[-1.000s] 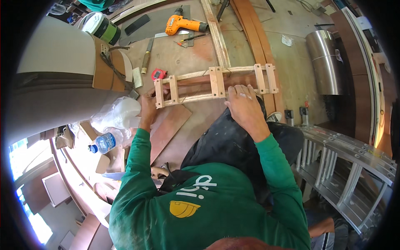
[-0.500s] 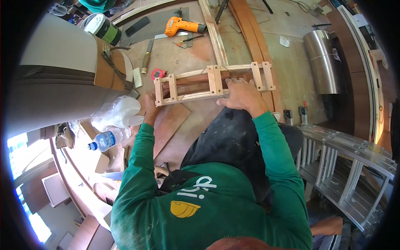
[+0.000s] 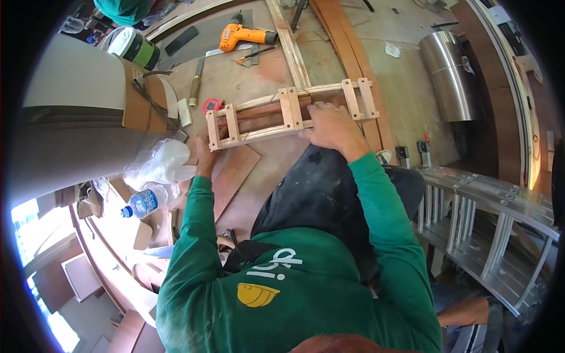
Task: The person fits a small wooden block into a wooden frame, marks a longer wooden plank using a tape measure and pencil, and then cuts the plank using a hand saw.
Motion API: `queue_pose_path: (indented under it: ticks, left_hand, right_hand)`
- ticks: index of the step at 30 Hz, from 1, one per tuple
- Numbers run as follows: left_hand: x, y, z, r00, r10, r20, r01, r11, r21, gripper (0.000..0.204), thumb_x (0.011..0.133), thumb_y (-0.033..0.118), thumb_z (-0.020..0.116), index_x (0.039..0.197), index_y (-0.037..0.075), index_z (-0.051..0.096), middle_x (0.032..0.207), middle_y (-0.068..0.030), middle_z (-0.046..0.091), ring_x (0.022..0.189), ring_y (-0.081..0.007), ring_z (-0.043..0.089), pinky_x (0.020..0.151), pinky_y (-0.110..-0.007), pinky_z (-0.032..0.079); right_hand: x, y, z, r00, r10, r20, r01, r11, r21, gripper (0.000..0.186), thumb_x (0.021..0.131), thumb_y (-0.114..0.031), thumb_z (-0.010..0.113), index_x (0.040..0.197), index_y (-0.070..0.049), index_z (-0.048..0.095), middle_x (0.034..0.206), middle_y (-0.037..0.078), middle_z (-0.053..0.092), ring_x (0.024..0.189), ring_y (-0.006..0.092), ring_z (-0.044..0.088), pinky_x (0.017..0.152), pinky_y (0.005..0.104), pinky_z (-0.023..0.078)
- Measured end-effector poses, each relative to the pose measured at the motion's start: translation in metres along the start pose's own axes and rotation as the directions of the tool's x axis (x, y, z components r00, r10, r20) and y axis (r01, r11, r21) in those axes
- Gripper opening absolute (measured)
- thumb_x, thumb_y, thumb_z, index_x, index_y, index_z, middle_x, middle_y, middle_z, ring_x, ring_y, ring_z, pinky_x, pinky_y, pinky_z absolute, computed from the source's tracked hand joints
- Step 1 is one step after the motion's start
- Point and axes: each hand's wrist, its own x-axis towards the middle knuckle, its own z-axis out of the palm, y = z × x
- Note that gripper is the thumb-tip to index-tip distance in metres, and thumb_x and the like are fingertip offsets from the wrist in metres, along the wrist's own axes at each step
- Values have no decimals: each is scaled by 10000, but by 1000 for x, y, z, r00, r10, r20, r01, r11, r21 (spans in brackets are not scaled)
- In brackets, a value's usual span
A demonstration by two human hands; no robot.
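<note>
In front of my knees I hold a long narrow wooden frame [image 3: 257, 137], two rails joined by short cross slats. My left hand [image 3: 205, 150] grips its left end, partly hidden behind the end slat. My right hand [image 3: 333, 129] wraps over the near rail, right of the middle slats, its fingers reaching into the gap. A red tape measure [image 3: 212, 105] sits just beyond the frame's left end. Past the frame lie an orange cordless drill [image 3: 244, 38], a handsaw [image 3: 196, 82] with a wooden handle and a black pencil [image 3: 257, 54].
An aluminium ladder [image 3: 471, 188] lies at the right, near two clamps [image 3: 423, 154] and a shiny metal cylinder [image 3: 452, 76]. Long boards [image 3: 344, 53] stretch away ahead. To the left are a water bottle [image 3: 144, 203], a large rolled sheet [image 3: 76, 88] and a bucket [image 3: 135, 47]. Another person's arm [image 3: 465, 312] shows at lower right.
The whole scene has shifted slightly left and up in the view. Both hands keep hold of the wooden frame, and my right hand's fingers have shifted slightly on the rail.
</note>
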Motion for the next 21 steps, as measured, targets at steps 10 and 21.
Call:
queue_pose_path:
  ticks: [10,21]
  left_hand:
    - [40,46,-21,959,-252,-133,173,886,-431,428,841,121,853,1205,16,654,870,-43,706,787,-240,701,770,-401,586]
    - [147,131,47,974,228,19,-196,875,-443,488,812,317,889,1174,71,671,1042,-149,733,970,-333,736,829,-428,574]
  right_hand:
    - [-24,109,-21,911,401,-95,-130,500,856,617,909,-399,796,1265,76,627,1207,165,683,1077,246,661,915,390,531]
    - [-112,167,-224,781,247,-574,141,825,547,425,980,-397,716,1179,-22,728,940,18,700,853,102,632,764,256,496]
